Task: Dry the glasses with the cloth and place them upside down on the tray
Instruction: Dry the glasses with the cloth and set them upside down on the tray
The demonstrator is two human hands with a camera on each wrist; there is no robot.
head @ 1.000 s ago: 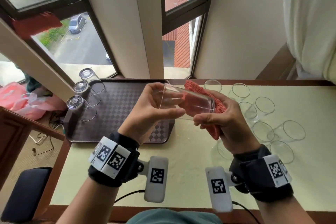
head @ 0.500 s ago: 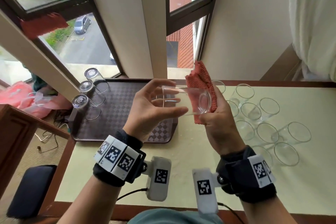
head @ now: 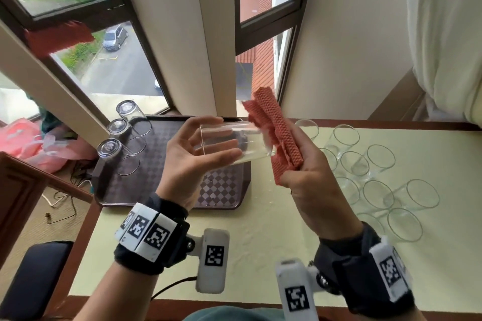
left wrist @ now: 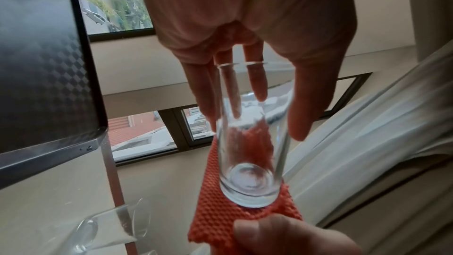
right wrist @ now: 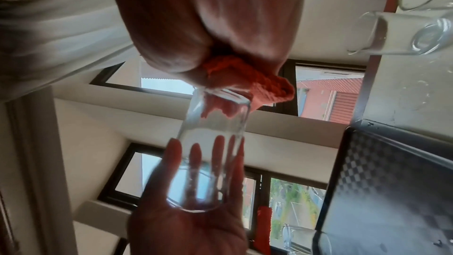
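Left hand, palm up, fingers curled round the glass, holds it sideways above the tray. Right hand grips the cloth against its base.

Dark-framed windows overlook a street with parked cars; cream walls, white curtain on the right, pale yellow wood-edged table.
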